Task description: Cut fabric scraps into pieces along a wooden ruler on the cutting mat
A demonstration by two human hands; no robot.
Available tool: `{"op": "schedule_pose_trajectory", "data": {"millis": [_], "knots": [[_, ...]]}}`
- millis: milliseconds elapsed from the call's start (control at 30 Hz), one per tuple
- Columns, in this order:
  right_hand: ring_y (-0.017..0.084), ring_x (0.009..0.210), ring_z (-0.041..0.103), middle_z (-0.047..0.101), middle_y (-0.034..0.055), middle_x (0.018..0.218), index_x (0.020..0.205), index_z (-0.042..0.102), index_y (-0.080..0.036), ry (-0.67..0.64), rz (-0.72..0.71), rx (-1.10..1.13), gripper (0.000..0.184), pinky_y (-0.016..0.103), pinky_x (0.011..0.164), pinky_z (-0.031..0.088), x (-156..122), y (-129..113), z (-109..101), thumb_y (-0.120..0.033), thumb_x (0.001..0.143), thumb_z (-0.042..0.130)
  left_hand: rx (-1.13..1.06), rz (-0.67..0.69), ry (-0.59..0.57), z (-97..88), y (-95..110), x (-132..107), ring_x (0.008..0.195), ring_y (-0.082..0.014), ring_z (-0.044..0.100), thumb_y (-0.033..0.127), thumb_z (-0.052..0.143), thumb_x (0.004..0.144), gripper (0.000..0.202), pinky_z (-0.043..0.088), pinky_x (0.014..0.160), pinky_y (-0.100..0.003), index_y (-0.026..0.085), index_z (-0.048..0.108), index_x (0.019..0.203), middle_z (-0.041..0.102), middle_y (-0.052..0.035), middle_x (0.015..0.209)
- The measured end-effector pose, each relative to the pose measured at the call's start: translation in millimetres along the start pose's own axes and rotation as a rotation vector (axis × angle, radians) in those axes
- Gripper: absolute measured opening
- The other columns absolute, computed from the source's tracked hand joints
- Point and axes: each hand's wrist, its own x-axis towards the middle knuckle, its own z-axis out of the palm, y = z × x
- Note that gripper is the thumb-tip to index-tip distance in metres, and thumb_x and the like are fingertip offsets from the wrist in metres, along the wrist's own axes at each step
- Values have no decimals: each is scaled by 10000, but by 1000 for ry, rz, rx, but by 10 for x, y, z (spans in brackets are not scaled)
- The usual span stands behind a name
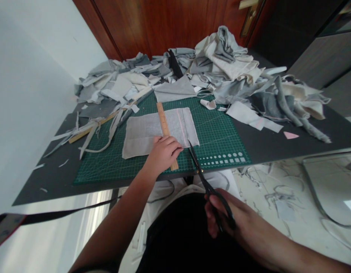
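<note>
A rectangular piece of light grey cloth [144,131] lies on the green cutting mat [217,132]. A pink line and a darker line run down its right part. Across the cloth lies a wooden ruler [162,115], slightly tilted. My left hand [164,151] rests over the ruler, its fingers curled together at the cloth's lower edge. My right hand [223,212] grips the handles of black scissors [203,180]. Their tips reach the lower edge of the cloth near the darker line, and the blades look nearly closed.
Heaps of grey and beige fabric scraps [217,57] line the back of the dark table [36,178]. Thin strips [113,129] and another wooden stick [81,133] lie at left. A pink scrap [290,135] sits at right. Offcuts litter the floor [263,216].
</note>
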Motion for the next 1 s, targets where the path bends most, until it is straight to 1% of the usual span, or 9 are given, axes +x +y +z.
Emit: {"op": "schedule_pose_trajectory", "data": {"millis": [67,133,333,633,733,900,1000], "knots": [[156,746,616,617,17,848,961,585,-185,-28,-2,11,539,311,743,506,8,-28,27,-692,821,699,5,3,3,5,1,7,980,-226,634,275,628,978,121,349,903,-427,223,711,907,735,-21,950],[150,744,625,619,16,858,972,584,-181,-48,1,24,543,306,743,512,17,-46,44,-680,809,723,13,2,9,13,1,13,966,-227,633,268,634,969,117,348,895,-425,220,710,894,735,-20,931],[142,650,654,632,2,825,963,535,-187,-93,14,58,541,305,667,530,70,-32,41,-690,834,687,45,3,24,35,15,14,941,-221,623,241,627,958,120,349,903,-424,218,691,860,731,-15,903],[129,558,656,637,-32,729,939,459,-204,-112,30,40,576,267,569,532,158,5,55,-708,801,704,60,29,52,70,8,8,916,-211,619,221,624,954,121,360,889,-411,208,671,844,720,-15,870],[130,530,655,638,-35,708,931,442,-209,-89,41,7,592,251,529,516,167,9,52,-733,799,684,51,43,74,81,1,3,905,-207,620,217,632,951,119,362,885,-406,201,667,839,718,-13,861],[126,457,625,616,-62,662,939,412,-230,-7,79,-62,616,230,452,465,182,13,44,-783,792,640,62,58,86,83,6,4,904,-209,618,217,635,951,114,360,875,-407,199,673,845,716,-14,856],[133,453,627,609,-69,638,940,401,-235,-5,81,-112,645,232,446,467,205,10,47,-808,764,639,72,59,84,84,8,8,898,-210,616,217,636,949,115,357,866,-408,200,674,842,717,-14,854]]}}
